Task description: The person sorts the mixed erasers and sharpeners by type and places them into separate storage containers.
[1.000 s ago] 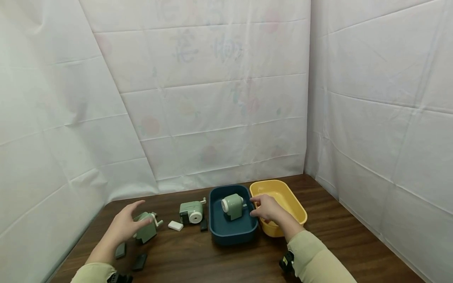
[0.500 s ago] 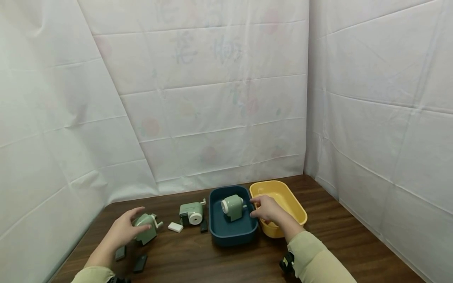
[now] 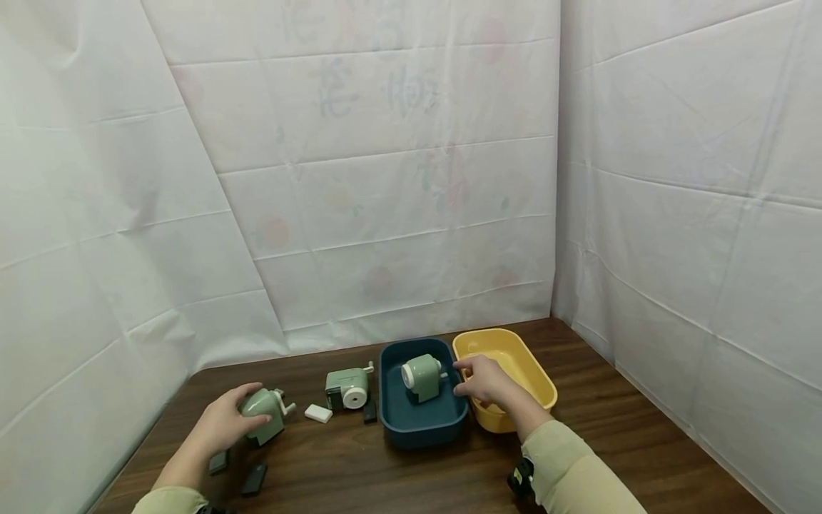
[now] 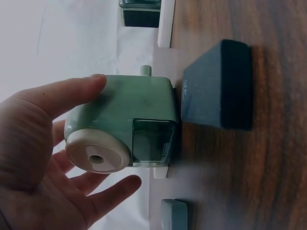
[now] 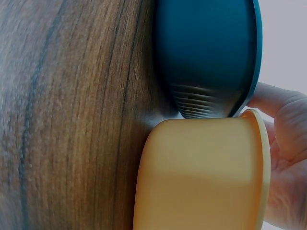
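Note:
A pale green crank pencil sharpener [image 3: 266, 410] stands at the left of the table. My left hand [image 3: 221, 421] is around it; in the left wrist view the thumb [image 4: 88, 90] lies along one side and fingers reach behind the body. A second pencil sharpener [image 3: 424, 376] sits in the dark blue bin [image 3: 420, 437]. My right hand [image 3: 486, 378] is over the adjoining rims of that bin and the yellow bin [image 3: 538, 375], fingers loosely bent, with no object seen in it. In the right wrist view the bins partly hide its fingers.
A third green sharpener [image 3: 347, 386] stands left of the blue bin, with a white block [image 3: 318, 412] and a small dark block [image 3: 369, 410] beside it. Two more dark blocks, a left one [image 3: 219, 461] and a right one [image 3: 254, 478], lie near my left forearm. White sheets [image 3: 411, 178] hang around the table.
My left hand has come down and closer around the left sharpener, its thumb and fingers drawing in on the body. The right hand and the bins stay where they were.

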The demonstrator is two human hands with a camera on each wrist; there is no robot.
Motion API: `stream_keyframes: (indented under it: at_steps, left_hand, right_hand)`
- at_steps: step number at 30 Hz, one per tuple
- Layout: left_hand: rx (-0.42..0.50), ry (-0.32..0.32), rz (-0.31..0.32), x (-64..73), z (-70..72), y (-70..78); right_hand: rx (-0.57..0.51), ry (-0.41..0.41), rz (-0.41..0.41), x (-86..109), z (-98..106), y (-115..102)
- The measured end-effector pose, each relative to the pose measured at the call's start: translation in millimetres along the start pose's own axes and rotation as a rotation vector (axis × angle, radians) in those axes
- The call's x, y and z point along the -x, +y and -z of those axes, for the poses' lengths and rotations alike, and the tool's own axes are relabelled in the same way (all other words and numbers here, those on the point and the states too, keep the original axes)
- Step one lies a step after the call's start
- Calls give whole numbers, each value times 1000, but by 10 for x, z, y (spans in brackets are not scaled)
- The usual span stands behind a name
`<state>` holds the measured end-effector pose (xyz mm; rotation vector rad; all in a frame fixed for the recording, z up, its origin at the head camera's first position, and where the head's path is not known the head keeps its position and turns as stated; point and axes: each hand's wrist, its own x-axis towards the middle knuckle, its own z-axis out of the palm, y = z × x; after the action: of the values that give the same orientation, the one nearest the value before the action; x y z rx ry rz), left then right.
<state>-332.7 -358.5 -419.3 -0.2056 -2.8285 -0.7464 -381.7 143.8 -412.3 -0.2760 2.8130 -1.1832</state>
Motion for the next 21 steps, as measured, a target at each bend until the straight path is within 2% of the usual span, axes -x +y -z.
stream_keyframes:
  at_steps: [21]
  left_hand:
    - [8,-26,24,-24,-2,-69]
  right_hand:
    - [7,-5,15,1,-3,-1]
